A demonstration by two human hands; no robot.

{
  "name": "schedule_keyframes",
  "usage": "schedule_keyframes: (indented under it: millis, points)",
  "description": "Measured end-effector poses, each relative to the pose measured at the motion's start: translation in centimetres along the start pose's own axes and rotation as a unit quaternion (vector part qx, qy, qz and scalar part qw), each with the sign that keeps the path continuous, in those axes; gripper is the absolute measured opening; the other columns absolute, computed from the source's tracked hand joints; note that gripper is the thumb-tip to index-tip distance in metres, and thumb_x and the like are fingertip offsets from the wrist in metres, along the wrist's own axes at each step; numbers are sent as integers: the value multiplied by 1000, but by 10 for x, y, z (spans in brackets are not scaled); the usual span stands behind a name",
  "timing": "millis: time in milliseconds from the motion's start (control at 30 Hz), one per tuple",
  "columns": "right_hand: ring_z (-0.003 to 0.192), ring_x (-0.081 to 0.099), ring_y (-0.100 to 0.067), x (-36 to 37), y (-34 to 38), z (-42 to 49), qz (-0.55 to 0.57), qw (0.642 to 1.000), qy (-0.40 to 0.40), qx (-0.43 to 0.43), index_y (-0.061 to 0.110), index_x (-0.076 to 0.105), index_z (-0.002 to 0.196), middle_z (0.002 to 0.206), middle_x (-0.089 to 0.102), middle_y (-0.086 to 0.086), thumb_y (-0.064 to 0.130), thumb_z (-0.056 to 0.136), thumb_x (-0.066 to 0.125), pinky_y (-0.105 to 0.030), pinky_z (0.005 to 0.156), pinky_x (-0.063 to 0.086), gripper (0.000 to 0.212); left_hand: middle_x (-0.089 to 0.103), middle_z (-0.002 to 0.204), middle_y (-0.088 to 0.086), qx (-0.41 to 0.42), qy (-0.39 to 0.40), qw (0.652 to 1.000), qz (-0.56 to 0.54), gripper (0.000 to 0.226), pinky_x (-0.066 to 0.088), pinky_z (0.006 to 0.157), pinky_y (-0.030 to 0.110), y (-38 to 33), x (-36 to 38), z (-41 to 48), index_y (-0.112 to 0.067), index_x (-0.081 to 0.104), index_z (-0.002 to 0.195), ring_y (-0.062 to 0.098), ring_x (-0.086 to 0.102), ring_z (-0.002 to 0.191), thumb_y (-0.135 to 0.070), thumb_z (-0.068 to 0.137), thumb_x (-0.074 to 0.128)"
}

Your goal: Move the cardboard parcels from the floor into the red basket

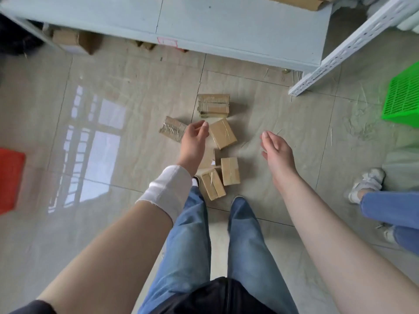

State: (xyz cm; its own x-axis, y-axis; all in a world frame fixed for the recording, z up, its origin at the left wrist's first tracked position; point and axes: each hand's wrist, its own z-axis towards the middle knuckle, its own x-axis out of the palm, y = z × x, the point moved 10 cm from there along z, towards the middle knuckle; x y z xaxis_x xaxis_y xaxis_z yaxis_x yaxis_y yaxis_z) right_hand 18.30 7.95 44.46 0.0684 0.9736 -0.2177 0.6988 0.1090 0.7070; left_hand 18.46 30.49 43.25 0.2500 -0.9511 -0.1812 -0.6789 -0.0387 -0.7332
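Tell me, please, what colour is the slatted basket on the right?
The basket is bright green; head view.

Soft, even daylight here, nothing harsh. The glossy floor [306, 114] throws a bright window reflection [95, 141] back at you on the left and washes out the tiles there. Shadows beside the parcels [222, 133] are faint. The wide lens bends the shelf upright [353, 44] and stretches your arms [108, 257] at the bottom. The red basket [10, 177] at the edge is smeared, and the whole frame's a bit soft.
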Motion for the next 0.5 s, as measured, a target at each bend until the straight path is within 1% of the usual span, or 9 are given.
schedule_keyframes:
  millis: [67, 133, 200, 267, 333, 400, 433, 500]
  points:
    - [122, 52, -14, -2, -12, 4, -31, 999, 32, -1, 14, 52, 128, 132, 55, -1, 37, 92, 50, -31, 105, 41, 43, 59, 126, 16, -2, -18, 1000, -18, 40, 44, 104, 40, 18, 2, -3, -1, 48, 127, 20, 58, 107, -26, 97, 45]
    - [120, 52, -12, -7, -25, 5, -46, 998, 48, 4, 13, 51, 129, 133, 55, -2, 36, 92, 50, -29, 104, 41, 43, 58, 127, 14, -10, -28, 999, -23, 39, 44, 102, 34, 36, 4, -8, -3, 47, 128, 17, 57, 106, -27, 98, 44]
    - [116, 52, -10, -13, -39, 3, -50, 997, 49, 10, 11, 51, 129, 134, 54, -4, 33, 92, 50, -25, 101, 41, 43, 58, 127, 11, -21, -37, 999, -30, 39, 44, 103, 35, 54, 2, -16, -5, 46, 129, 16, 56, 107, -28, 98, 43]
    - [118, 51, -12, -17, -52, -4, -57, 997, 50, 18, 9, 50, 129, 135, 53, -6, 32, 93, 49, -24, 99, 41, 43, 58, 125, 10, -35, -48, 997, -40, 39, 44, 103, 36, 72, -5, -27, -5, 47, 129, 17, 57, 106, -28, 98, 43]
    - [122, 51, -14, -17, -67, -13, -62, 996, 54, 24, 9, 50, 130, 136, 53, -6, 31, 93, 50, -24, 100, 40, 43, 57, 129, 11, -47, -56, 996, -44, 39, 44, 98, 32, 90, -13, -37, -6, 47, 129, 16, 57, 107, -29, 98, 43]
    - [120, 51, -11, -14, -82, -22, -73, 995, 57, 24, 10, 50, 130, 136, 53, -4, 31, 93, 51, -27, 104, 39, 43, 57, 130, 12, -52, -60, 995, -52, 38, 42, 91, 27, 108, -23, -45, -5, 47, 129, 15, 57, 106, -28, 98, 43]
    - [117, 50, -9, -12, -90, -25, -79, 995, 57, 23, 10, 50, 130, 135, 53, -4, 31, 92, 51, -28, 106, 39, 43, 57, 130, 12, -54, -59, 995, -55, 38, 41, 90, 27, 118, -28, -48, -4, 46, 129, 15, 56, 106, -27, 98, 43]
    - [118, 50, -9, -7, -111, -28, -85, 995, 54, 24, 10, 50, 130, 136, 53, -4, 31, 92, 51, -31, 108, 38, 43, 57, 129, 12, -59, -50, 995, -61, 39, 42, 93, 27, 143, -34, -49, -4, 46, 130, 15, 56, 108, -27, 98, 43]
